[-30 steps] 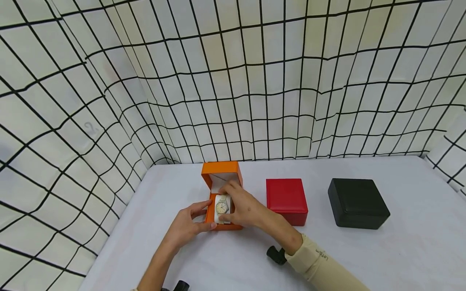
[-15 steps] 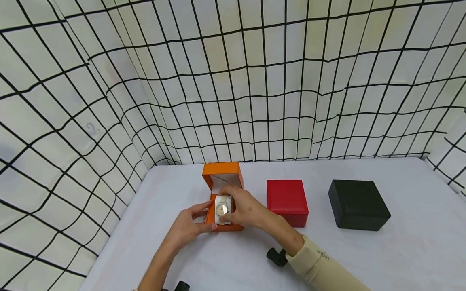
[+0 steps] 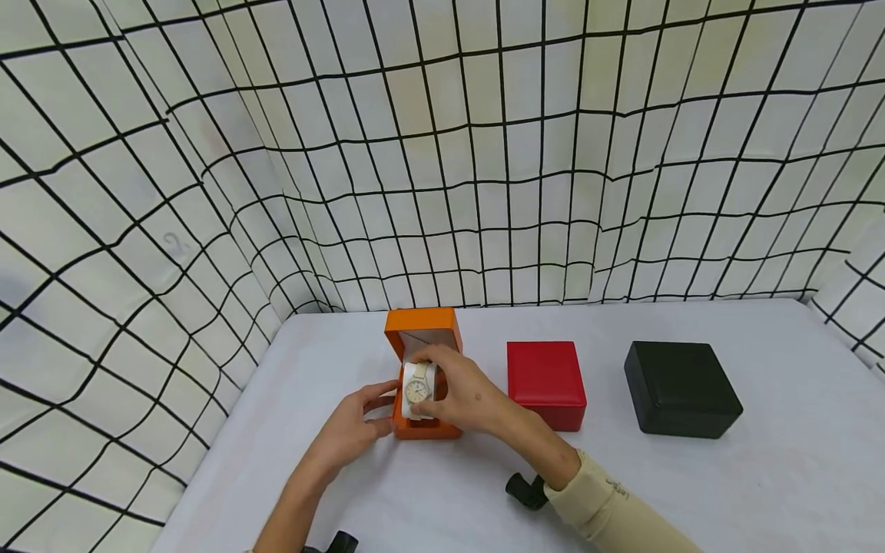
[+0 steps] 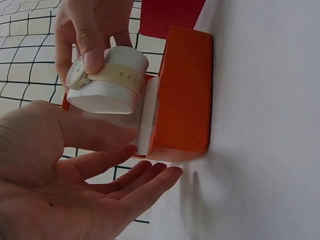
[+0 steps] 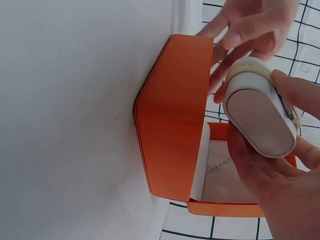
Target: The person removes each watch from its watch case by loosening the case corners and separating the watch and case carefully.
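Note:
A wristwatch (image 3: 417, 391) with a cream strap is wrapped round a white oval watch cushion (image 5: 260, 120). My right hand (image 3: 466, 392) grips the cushion between thumb and fingers and holds it raised above the base of the orange watch box (image 3: 423, 319). The box stands with its lid up, and its pale lining shows in the right wrist view. At the box's left side is my left hand (image 3: 349, 430), palm turned toward it with loosely extended fingers; in the left wrist view nothing lies in its grasp. Whether those fingertips touch the box, I cannot tell.
A closed red box (image 3: 545, 376) stands to the right of the orange one, and a closed black box (image 3: 681, 388) farther right. A white cloth (image 3: 691, 491) covers the table. Black netting (image 3: 525, 169) over white sheeting rises behind and at the left.
My right hand has lifted the cushion with the watch up out of the box base, slightly leftward. My left hand's thumb has drawn back from the box's front corner.

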Demonstrator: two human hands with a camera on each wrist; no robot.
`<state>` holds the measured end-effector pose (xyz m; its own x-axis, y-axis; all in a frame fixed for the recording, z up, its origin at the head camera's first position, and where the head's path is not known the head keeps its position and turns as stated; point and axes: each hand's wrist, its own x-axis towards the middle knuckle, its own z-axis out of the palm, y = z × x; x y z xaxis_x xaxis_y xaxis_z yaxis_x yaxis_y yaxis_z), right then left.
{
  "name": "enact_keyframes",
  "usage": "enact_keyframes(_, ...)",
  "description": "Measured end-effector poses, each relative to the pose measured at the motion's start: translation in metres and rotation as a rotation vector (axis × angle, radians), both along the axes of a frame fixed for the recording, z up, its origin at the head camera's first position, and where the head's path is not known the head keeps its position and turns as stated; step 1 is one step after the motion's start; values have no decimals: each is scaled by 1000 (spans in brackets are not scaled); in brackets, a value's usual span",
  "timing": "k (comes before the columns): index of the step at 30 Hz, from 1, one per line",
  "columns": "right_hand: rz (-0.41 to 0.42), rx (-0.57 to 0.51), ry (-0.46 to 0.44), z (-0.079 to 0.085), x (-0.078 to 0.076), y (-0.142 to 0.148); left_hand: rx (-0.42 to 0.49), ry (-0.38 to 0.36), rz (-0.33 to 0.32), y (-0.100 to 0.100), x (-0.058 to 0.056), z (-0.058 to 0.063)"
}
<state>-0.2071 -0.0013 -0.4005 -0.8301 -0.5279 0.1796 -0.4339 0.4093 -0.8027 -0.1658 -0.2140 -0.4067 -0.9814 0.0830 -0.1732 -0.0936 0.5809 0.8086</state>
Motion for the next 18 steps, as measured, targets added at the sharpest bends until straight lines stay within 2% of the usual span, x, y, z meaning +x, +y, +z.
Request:
enact_keyframes(4,-7,-30,16,1,1,0,-11,74,66,1,-1,5)
enact_keyframes(7,-10,-54,23,1,1,1,45,106,105,3,-2,7)
enact_keyframes(11,-17,-66,10,2,3,1,124,121,124,6,-3,6)
enact_keyframes(18,-21,-61,26,1,5,2,178,122,117,9,-4,2)
